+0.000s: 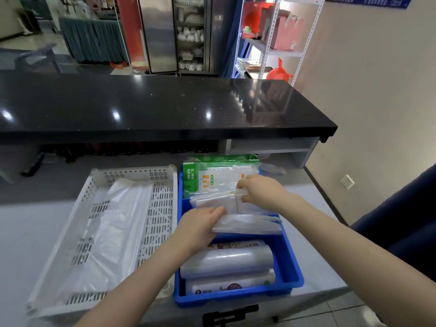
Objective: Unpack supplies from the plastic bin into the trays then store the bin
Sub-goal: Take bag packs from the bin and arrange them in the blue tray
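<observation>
Blue, glossy moulded plastic makes up the rectangular container (293, 278) I am working over. Its long axis runs straight away from me, and it sits on the pale grey counter (35, 232).

Touching its left wall is a white perforated plastic tray (162, 208), set parallel to it, with a limp clear plastic sheet (113, 227) lying along the tray floor.

Inside the container, at the far end, a green-and-white printed packet (212, 175) leans up. Nearer the middle, my right hand (259, 192) has thumb and curled fingers clamped on a thin banded bundle of clear bags (212, 200).

My left hand (200, 223) lies with straight fingers together on a flat crosswise stack of clear bags (250, 224); I cannot tell where its thumb is.

Toward the near end, a smooth cylindrical roll of clear film (228, 260) lies across the container.
</observation>
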Demonstrator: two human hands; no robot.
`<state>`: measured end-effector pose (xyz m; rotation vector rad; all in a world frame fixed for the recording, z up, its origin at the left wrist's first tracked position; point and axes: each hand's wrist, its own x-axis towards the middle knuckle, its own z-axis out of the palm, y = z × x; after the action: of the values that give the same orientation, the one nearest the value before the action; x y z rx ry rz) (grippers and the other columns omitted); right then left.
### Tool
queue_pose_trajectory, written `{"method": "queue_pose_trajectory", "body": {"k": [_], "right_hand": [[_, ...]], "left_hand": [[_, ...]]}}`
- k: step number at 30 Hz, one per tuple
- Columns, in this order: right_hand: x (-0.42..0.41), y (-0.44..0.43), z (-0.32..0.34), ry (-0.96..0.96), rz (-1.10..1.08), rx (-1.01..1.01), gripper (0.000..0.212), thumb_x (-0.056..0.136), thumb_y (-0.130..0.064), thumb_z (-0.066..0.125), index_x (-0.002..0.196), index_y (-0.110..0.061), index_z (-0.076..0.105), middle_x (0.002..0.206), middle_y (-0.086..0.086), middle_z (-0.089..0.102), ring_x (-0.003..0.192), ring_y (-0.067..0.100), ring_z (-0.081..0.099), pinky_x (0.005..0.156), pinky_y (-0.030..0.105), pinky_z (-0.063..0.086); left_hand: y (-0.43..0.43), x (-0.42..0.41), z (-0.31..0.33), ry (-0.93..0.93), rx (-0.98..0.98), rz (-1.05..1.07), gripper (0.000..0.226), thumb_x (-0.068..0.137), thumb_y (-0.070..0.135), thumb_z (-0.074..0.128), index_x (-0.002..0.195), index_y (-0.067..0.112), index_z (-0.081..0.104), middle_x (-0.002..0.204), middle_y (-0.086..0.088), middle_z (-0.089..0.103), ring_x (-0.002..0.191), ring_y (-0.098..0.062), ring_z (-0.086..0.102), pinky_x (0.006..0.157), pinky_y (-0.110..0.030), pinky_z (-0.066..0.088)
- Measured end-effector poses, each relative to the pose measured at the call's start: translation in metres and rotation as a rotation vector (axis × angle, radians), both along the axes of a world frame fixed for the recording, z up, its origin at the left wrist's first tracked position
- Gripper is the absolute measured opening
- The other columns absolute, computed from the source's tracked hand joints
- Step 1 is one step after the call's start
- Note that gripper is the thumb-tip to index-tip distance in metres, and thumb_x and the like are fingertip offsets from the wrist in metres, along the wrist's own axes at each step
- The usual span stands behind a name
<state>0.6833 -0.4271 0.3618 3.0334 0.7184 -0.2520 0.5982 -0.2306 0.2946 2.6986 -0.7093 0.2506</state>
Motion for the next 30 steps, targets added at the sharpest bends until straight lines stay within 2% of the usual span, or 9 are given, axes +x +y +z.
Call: {"method": "queue_pose_trajectory", "body": {"k": [6, 11, 15, 18, 20, 22, 24, 27, 30], "right_hand": [[0.01, 0.018, -0.026, 0.363, 0.02, 0.081, 0.024, 0.087, -0.027, 0.063, 0.111, -0.023, 0.064, 0.107, -0.001, 0.064, 0.094, 0.019, 0.056, 0.079, 0.029, 0.043], [0.004, -0.002, -0.032, 0.423, -0.065, 0.247, 0.033, 0.091, -0.038, 0.059, 0.121, -0.024, 0.062, 0.121, -0.004, 0.063, 0.108, 0.014, 0.057, 0.094, 0.028, 0.045], [-0.001, -0.017, -0.016, 0.392, -0.132, 0.468, 0.03, 0.089, -0.053, 0.054, 0.108, -0.033, 0.067, 0.102, -0.013, 0.067, 0.097, 0.009, 0.06, 0.078, 0.021, 0.046], [-0.009, -0.027, -0.01, 0.489, -0.1, 0.369, 0.043, 0.074, -0.058, 0.068, 0.111, -0.037, 0.062, 0.102, -0.014, 0.063, 0.093, 0.005, 0.058, 0.076, 0.021, 0.047], [-0.013, -0.029, -0.021, 0.411, -0.076, 0.233, 0.044, 0.075, -0.046, 0.071, 0.116, -0.033, 0.06, 0.108, -0.008, 0.063, 0.094, 0.012, 0.058, 0.082, 0.029, 0.05], [-0.015, -0.026, -0.036, 0.304, -0.112, 0.207, 0.023, 0.085, -0.031, 0.059, 0.108, -0.027, 0.063, 0.105, 0.0, 0.065, 0.094, 0.021, 0.059, 0.082, 0.037, 0.051], [-0.016, -0.02, -0.046, 0.255, -0.181, 0.253, 0.021, 0.091, -0.022, 0.047, 0.102, -0.022, 0.065, 0.102, 0.004, 0.067, 0.095, 0.028, 0.061, 0.082, 0.039, 0.051], [-0.013, -0.017, -0.057, 0.132, -0.203, 0.273, 0.024, 0.094, -0.022, 0.046, 0.111, -0.022, 0.063, 0.113, 0.001, 0.064, 0.103, 0.026, 0.059, 0.085, 0.038, 0.049], [-0.015, -0.014, -0.062, -0.03, -0.124, 0.328, 0.032, 0.092, -0.034, 0.054, 0.122, -0.023, 0.058, 0.12, -0.001, 0.06, 0.109, 0.021, 0.055, 0.088, 0.035, 0.046]], "left_hand": [[-0.003, -0.002, 0.004, 0.065, -0.047, 0.044, 0.037, 0.082, 0.028, 0.063, 0.114, 0.034, 0.047, 0.11, 0.01, 0.067, 0.094, -0.013, 0.063, 0.07, -0.026, 0.045], [-0.004, 0.002, 0.005, 0.178, -0.055, 0.099, 0.044, 0.08, 0.029, 0.066, 0.115, 0.038, 0.04, 0.11, 0.011, 0.066, 0.095, -0.014, 0.062, 0.067, -0.029, 0.045], [-0.006, 0.018, 0.003, 0.307, -0.053, 0.136, 0.049, 0.079, 0.029, 0.071, 0.117, 0.037, 0.042, 0.109, 0.009, 0.065, 0.089, -0.016, 0.062, 0.069, -0.034, 0.051], [-0.005, 0.034, -0.002, 0.461, -0.108, 0.153, 0.049, 0.075, 0.028, 0.075, 0.111, 0.038, 0.043, 0.103, 0.007, 0.065, 0.086, -0.015, 0.061, 0.073, -0.037, 0.054], [-0.005, 0.043, -0.005, 0.527, -0.154, 0.157, 0.049, 0.071, 0.029, 0.077, 0.106, 0.037, 0.044, 0.103, 0.008, 0.062, 0.087, -0.014, 0.06, 0.078, -0.04, 0.054], [-0.004, 0.048, -0.008, 0.529, -0.153, 0.167, 0.052, 0.068, 0.034, 0.079, 0.108, 0.037, 0.046, 0.11, 0.008, 0.061, 0.092, -0.014, 0.059, 0.08, -0.04, 0.053], [-0.002, 0.049, -0.011, 0.466, -0.112, 0.185, 0.059, 0.066, 0.041, 0.077, 0.116, 0.037, 0.046, 0.118, 0.01, 0.058, 0.096, -0.013, 0.058, 0.08, -0.036, 0.052], [0.003, 0.043, -0.017, 0.33, -0.093, 0.197, 0.061, 0.07, 0.045, 0.071, 0.124, 0.038, 0.044, 0.127, 0.01, 0.054, 0.103, -0.013, 0.057, 0.082, -0.033, 0.049], [0.009, 0.035, -0.021, 0.139, -0.064, 0.21, 0.054, 0.077, 0.039, 0.069, 0.126, 0.032, 0.048, 0.126, 0.008, 0.054, 0.113, -0.015, 0.052, 0.093, -0.035, 0.046]]}}
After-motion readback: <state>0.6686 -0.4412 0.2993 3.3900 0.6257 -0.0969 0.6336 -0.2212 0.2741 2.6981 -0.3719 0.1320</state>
